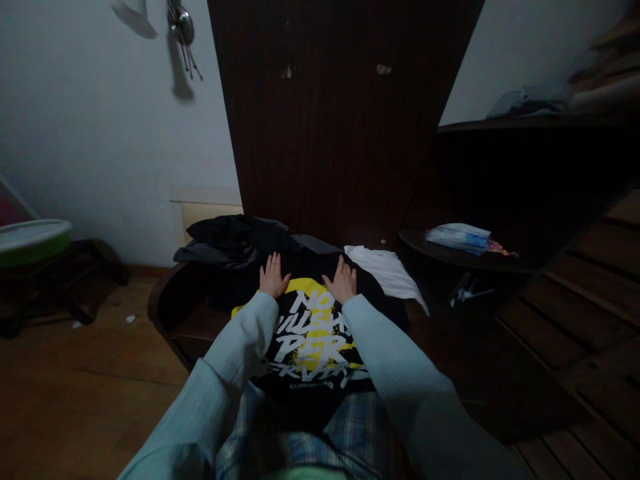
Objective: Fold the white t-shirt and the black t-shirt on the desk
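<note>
Plaid cloth lies nearest; beyond, a shirt spreads over the counter, right of its left edge. Left hand and right hand press the shirt, fingers parted, seemingly smoothing; next calls for lifting both.

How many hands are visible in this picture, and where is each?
2. On the black printed garment lie the left hand, above-left of the word NO, and the right hand, above-right of it.
</note>
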{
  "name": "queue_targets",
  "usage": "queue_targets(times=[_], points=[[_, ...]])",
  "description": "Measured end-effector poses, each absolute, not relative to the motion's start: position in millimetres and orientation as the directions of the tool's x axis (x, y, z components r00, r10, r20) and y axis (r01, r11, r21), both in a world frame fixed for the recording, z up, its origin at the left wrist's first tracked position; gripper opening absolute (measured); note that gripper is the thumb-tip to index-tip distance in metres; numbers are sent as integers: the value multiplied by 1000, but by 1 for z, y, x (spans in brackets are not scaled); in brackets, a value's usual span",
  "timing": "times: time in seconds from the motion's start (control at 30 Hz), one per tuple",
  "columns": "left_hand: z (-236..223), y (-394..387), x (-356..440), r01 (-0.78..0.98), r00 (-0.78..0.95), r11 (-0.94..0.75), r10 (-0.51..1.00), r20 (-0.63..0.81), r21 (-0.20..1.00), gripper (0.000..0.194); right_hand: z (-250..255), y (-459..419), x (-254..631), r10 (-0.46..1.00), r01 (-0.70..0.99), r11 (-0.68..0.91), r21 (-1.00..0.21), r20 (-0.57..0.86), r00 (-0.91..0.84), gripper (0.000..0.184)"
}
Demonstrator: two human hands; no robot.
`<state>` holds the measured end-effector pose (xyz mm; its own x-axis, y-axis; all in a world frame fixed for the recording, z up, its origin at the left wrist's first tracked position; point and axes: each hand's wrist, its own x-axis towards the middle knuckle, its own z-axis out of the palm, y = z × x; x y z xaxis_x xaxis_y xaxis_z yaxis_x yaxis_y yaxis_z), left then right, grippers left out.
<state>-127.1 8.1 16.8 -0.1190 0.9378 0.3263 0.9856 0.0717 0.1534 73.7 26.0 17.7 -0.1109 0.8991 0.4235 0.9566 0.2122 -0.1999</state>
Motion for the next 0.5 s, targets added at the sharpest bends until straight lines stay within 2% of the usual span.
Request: queue_targets(times=[0.13, 0.3, 0.4, 0.5], points=[[10, 11, -134, 990, -132, 108, 944, 303, 94, 61, 6, 33, 76, 915, 960, 222, -168, 377, -146, 73], [16, 2, -133, 998, -61, 53, 924, 378, 34, 45, 7, 34, 75, 945, 955, 258, -147, 242, -218, 66], [26, -4, -132, 999, -23, 14, 950, 310, 33, 33, 24, 30, 81, 941, 907, 337, -251, 127, -315, 58], [32, -17, -139, 995, 5, -32, 961, 275, 93, 28, 44, 15, 101, 882, 787, 467, -404, 154, -445, 43]])
